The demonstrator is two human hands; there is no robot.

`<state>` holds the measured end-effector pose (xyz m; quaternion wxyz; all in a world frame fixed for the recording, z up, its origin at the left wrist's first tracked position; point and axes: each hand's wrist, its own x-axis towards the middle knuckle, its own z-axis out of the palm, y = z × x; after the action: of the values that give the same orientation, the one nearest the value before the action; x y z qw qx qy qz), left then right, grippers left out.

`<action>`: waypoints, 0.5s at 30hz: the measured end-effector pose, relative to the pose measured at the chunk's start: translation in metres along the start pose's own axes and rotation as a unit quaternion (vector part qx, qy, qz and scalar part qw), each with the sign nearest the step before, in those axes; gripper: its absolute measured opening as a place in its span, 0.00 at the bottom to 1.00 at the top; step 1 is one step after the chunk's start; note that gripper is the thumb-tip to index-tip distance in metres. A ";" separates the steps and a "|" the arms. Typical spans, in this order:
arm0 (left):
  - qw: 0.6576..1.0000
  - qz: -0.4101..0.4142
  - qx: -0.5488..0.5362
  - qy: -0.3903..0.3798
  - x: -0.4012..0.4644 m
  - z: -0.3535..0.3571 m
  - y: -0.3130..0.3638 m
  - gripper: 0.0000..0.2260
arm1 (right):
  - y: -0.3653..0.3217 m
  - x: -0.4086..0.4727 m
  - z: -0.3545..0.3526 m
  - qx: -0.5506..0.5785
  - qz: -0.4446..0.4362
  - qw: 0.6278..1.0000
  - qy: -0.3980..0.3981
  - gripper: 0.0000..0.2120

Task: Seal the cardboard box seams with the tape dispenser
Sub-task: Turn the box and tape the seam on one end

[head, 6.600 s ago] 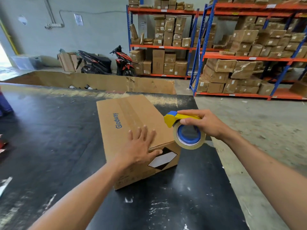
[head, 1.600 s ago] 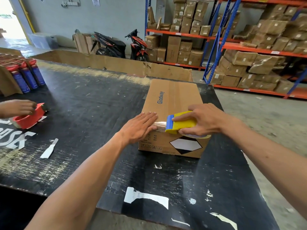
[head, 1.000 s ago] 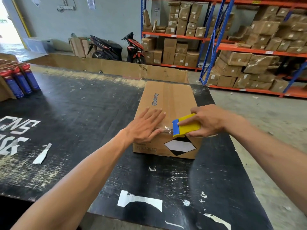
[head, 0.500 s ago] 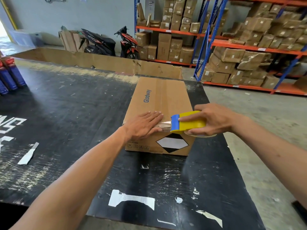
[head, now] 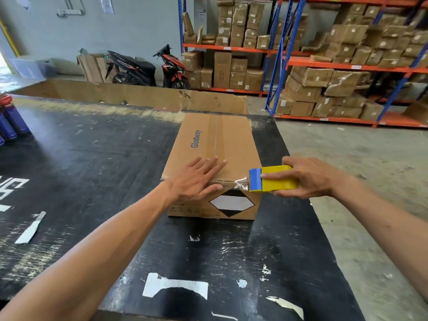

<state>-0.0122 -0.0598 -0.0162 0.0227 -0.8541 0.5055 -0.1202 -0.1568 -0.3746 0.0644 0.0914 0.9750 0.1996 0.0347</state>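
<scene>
A brown cardboard box (head: 222,142) marked "Glodway" lies lengthwise on the black table (head: 92,158), with clear tape down its top middle seam. My left hand (head: 196,179) presses flat on the box's near top edge, fingers spread. My right hand (head: 308,177) grips the yellow and blue tape dispenser (head: 273,180) at the box's near right corner. A short stretch of clear tape (head: 240,181) runs from the dispenser's blue end along the near top edge toward my left hand.
Blue cans with red caps (head: 9,121) stand at the table's left edge. A long open cardboard carton (head: 139,96) lies behind the table. Scooters (head: 148,68) and racks of boxes (head: 324,66) fill the back. The table's right edge (head: 319,216) drops to concrete floor.
My right hand has pulled the dispenser rightward along the near top edge, out to the box's right corner. My left hand stays pressed on the box.
</scene>
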 end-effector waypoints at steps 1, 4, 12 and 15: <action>1.000 0.007 0.005 0.012 0.007 -0.003 0.007 0.33 | 0.000 0.000 0.001 0.000 -0.001 1.000 0.003 0.30; 0.997 0.059 0.026 0.030 0.038 -0.001 0.031 0.34 | 0.000 0.001 0.001 0.005 -0.001 1.000 0.010 0.30; 0.997 0.062 -0.006 -0.043 0.056 0.016 0.036 0.35 | 0.000 -0.008 0.013 0.043 0.001 0.998 0.051 0.29; 0.997 0.067 -0.002 -0.024 0.056 0.015 0.034 0.37 | 0.010 -0.021 0.015 0.041 -0.004 0.998 0.048 0.28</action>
<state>-0.0121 -0.1269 -0.0262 0.0415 -0.8213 0.5607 -0.0967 -0.1704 -0.3945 0.0513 0.0416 0.9744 0.2087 0.0725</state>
